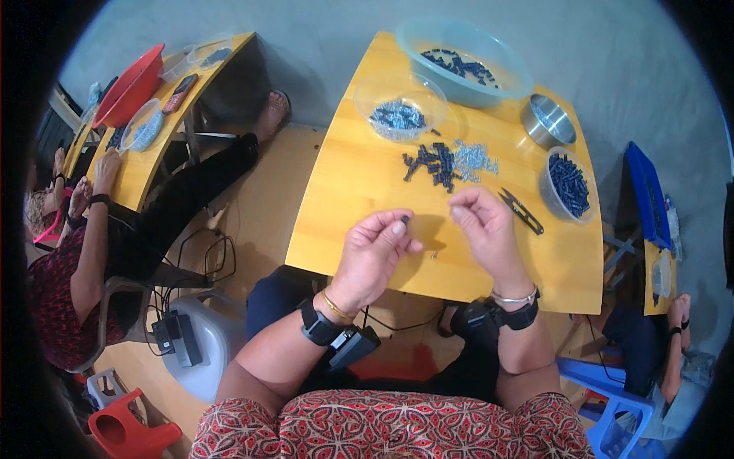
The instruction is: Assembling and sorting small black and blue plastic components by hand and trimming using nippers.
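Observation:
My left hand (375,249) pinches a small dark plastic piece (405,219) between thumb and forefinger, above the near part of the yellow table (336,206). To its right, my right hand (489,229) has thumb and forefinger pressed together; whatever is between them is too small to make out. The hands are apart. Just beyond them lie a loose pile of dark plastic pieces (437,164) and a pile of small silvery parts (474,158). One tiny part (433,255) sits on the table between my hands. Black thread snips (521,212) rest right of my right hand.
Farther back stand a clear bowl of shiny parts (397,115), a large pale blue basin (489,88), a steel bowl (549,122) and a tub of dark pieces (567,183). Other people work at tables left and right. A grey stool (202,359) and cables are at lower left.

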A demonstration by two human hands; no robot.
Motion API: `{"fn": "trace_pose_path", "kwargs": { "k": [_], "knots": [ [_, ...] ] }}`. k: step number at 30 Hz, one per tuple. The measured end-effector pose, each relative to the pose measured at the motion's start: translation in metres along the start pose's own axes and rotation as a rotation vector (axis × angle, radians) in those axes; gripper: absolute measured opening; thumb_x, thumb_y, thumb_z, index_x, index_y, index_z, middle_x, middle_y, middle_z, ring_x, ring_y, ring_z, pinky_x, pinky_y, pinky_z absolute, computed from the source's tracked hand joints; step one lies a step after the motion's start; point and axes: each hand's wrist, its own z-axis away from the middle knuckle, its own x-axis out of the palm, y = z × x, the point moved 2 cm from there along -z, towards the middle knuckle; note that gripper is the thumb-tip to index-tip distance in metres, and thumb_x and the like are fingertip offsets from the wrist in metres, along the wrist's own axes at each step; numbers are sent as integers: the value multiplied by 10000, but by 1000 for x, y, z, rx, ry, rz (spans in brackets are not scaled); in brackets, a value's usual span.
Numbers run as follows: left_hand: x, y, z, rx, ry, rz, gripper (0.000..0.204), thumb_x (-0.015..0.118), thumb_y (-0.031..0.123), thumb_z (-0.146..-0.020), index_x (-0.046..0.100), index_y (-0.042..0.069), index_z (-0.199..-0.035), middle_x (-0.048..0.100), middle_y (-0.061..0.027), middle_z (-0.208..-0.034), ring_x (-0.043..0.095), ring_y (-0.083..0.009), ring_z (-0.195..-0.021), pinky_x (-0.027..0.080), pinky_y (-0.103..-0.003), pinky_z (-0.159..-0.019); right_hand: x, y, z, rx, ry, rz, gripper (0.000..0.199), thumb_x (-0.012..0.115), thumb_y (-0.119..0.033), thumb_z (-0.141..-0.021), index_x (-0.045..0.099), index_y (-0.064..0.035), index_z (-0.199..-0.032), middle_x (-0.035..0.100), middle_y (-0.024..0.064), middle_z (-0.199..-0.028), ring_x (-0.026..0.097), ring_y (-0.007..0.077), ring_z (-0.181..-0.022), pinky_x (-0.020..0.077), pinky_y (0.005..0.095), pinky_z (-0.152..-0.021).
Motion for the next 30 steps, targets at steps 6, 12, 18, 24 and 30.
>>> {"fn": "trace_pose_path", "kwargs": {
  "k": [6,12,18,24,30],
  "knots": [
    [2,3,-2,23,37,111,153,465,85,-898,552,14,-1002,536,-24,-865,473,-103,-728,467,-303,-747,-10,-26,8,-41,-124,602,77,551,18,-752,523,17,-824,548,121,-741,554,224,-655,434,289,-614],
    [0,1,-4,36,-5,105,152,466,80,-896,550,10,-1002,538,-38,-880,475,-106,-721,463,-298,-739,4,-16,22,-171,-365,755,125,566,-3,-712,512,-15,-824,525,149,-784,527,338,-784,432,387,-688],
    [1,4,-3,8,-3,80,158,472,75,-892,552,4,-1008,542,-48,-865,480,-106,-708,470,-307,-747,16,-15,24,-199,-387,935,104,567,-28,-728,504,-27,-811,481,147,-770,499,333,-801,416,400,-704],
    [1,2,-1,-5,-26,83,157,489,67,-884,560,1,-1007,546,-51,-864,487,-108,-710,486,-319,-756,18,-16,19,-263,-281,757,101,580,11,-705,508,-15,-771,519,131,-735,526,306,-693,426,352,-613],
    [1,2,0,-5,-62,48,162,500,44,-873,570,6,-1015,564,-61,-874,507,-114,-737,487,-324,-758,9,-23,12,-167,-191,457,75,574,7,-776,514,-16,-814,538,55,-742,536,137,-661,429,245,-600]
  ]
}}
